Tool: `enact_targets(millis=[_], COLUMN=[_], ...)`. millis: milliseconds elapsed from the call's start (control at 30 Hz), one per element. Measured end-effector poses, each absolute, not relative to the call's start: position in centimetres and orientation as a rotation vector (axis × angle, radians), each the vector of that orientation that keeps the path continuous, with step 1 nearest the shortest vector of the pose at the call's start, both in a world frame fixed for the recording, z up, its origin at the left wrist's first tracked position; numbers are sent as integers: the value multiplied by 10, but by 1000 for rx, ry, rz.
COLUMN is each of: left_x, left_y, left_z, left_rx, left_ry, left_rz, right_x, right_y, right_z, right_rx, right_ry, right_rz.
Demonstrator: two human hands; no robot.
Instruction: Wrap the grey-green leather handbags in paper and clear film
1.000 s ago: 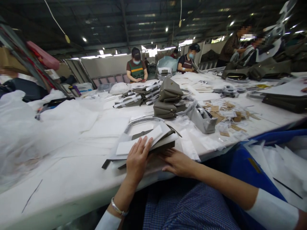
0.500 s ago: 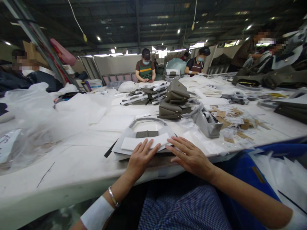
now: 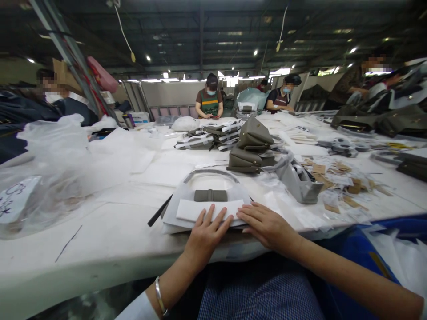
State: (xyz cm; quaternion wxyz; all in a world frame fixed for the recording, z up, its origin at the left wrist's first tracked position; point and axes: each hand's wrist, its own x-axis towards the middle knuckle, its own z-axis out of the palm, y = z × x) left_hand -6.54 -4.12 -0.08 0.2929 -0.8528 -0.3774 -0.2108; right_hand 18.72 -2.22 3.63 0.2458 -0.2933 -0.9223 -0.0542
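A handbag (image 3: 171, 208) lies flat at the table's front edge, covered by pale wrapping sheet, its wrapped handle (image 3: 213, 171) arching away from me. A grey-green flap piece (image 3: 211, 195) shows in the middle of the sheet. Just below it rests a folded white padding strip (image 3: 193, 210). My left hand (image 3: 206, 231) lies on the strip with its fingers spread. At the strip's right end my right hand (image 3: 267, 224) lies with fingers stretched out, their tips touching it. A dark strap (image 3: 159, 211) sticks out on the left.
Several grey-green bags (image 3: 248, 153) are stacked beyond the handbag. A tape dispenser (image 3: 298, 180) stands to their right, near scattered brown tags (image 3: 350, 186). Clear plastic bags (image 3: 53, 178) heap up on the left. A blue bin (image 3: 350, 253) sits at my right. Co-workers are around the table.
The camera view has shifted, so the scene sits lower and further right. Both hands stay on the white strip, the right fingers now a little closer together.
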Motion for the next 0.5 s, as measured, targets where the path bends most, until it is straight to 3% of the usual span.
enact_targets(millis=[233,367,500], left_x=[-59,-54,-53], left_y=[-45,-49,-49], left_z=[-6,-7,-11], left_rx=[-2244,-2242,-2233], left_ry=[-986,-986,-997], left_rz=[-719,-785,-793], right_x=[165,146,134], right_y=[58,122,153], right_z=[84,72,52], right_rx=[-1266,-1658,-1772], right_ry=[-2370,-2522,-2498], right_rz=[184,267,257])
